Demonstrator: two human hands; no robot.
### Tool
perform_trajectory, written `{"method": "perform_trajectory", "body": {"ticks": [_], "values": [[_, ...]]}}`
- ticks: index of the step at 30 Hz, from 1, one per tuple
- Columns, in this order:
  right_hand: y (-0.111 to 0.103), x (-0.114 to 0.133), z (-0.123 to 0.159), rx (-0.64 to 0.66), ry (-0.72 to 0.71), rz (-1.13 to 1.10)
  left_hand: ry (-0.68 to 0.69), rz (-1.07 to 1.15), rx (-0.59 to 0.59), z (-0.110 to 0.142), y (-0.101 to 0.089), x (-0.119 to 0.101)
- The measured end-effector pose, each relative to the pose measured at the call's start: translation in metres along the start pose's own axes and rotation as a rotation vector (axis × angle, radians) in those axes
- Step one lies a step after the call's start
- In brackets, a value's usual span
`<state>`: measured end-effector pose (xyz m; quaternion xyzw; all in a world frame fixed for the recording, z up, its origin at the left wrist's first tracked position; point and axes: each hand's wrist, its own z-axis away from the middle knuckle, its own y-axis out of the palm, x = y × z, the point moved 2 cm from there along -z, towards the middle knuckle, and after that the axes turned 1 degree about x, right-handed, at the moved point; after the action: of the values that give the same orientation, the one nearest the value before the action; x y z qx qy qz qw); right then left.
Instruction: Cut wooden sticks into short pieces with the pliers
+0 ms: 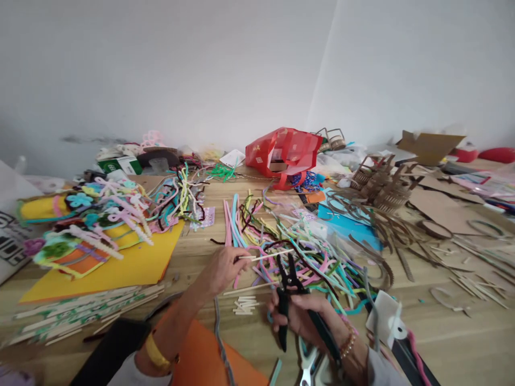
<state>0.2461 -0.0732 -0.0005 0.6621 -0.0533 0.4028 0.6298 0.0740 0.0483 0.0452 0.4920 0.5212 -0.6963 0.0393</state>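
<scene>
Bright even light, faint shadows, wide-angle bowing at edges, perhaps slight blur on the right hand [300, 321]

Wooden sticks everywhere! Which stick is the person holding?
It's the thin pale stick pinched in the left hand. No hand holds the others, like the small pile of short sticks, which lie on the tabletop.

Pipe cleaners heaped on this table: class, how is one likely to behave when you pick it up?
The pipe cleaners will probably feel light and floppy-bendy, since many lie in loose curves and kinks. Their fuzzy surfaces may catch neighbours, dragging others along. The twisted flower shapes on the yellow card suggest they hold a bend rather than spring straight.
</scene>
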Motion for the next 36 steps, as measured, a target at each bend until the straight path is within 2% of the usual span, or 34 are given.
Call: {"method": "perform_trajectory", "body": {"ticks": [4,9,13,17,22,28,36], "values": [[0.003,0.013,0.000,-0.108,-0.122,0.073,-0.137,0.348,0.110,0.021,0.018,0.013],[0.000,0.014,-0.005,-0.170,-0.139,0.080,-0.225,0.433,0.170,0.036,0.036,0.027],[-0.007,0.008,-0.010,-0.187,-0.117,0.042,-0.242,0.408,0.178,0.039,0.042,0.035],[-0.014,0.003,-0.010,-0.230,-0.116,0.031,-0.219,0.402,0.131,0.038,0.042,0.037],[-0.016,0.008,-0.003,-0.264,-0.102,0.039,-0.176,0.328,0.122,0.041,0.040,0.034],[-0.019,0.018,0.000,-0.188,-0.090,-0.003,-0.085,0.188,0.060,0.048,0.035,0.034],[-0.023,0.022,-0.001,-0.106,-0.123,-0.064,-0.108,0.048,0.154,0.050,0.035,0.040]]}}
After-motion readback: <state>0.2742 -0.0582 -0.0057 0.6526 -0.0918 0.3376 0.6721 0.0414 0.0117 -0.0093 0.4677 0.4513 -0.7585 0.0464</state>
